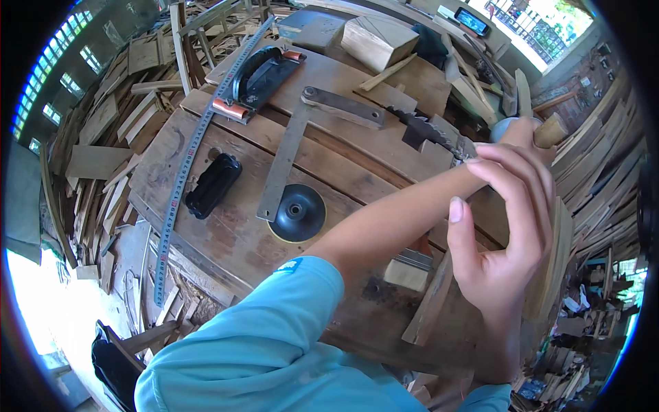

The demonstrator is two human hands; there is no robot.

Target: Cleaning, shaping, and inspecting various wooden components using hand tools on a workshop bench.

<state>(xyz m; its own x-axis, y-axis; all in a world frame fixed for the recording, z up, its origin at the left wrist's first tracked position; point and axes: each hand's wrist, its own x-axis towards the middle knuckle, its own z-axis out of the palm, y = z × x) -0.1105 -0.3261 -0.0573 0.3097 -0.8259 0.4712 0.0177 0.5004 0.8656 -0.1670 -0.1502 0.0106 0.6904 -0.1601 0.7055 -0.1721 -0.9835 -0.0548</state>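
My left arm reaches across the bench to the far right, and my left hand [527, 132] is beside a short wooden piece [550, 130] and a pale blue round thing [504, 128]. Its fingers are mostly hidden, so I cannot tell whether it grips anything. Nearer to me, my right hand [504, 240] is raised with curved fingers and thumb apart, holding nothing. Its fingertips overlap my left forearm near the wrist in the picture; contact is unclear. Dark jagged metal [425, 132] lies left of the hands. Below my forearm sits a small wood block with a metal plate [406, 273].
On the wooden bench [240, 254] lie a black hand sander [259, 81], a hinged metal bevel [287, 158], a black round pad [299, 211], a black plastic tray [214, 185] and a blue measuring tape [184, 172]. Wood blocks [377, 42] and a phone [472, 22] are farther back.
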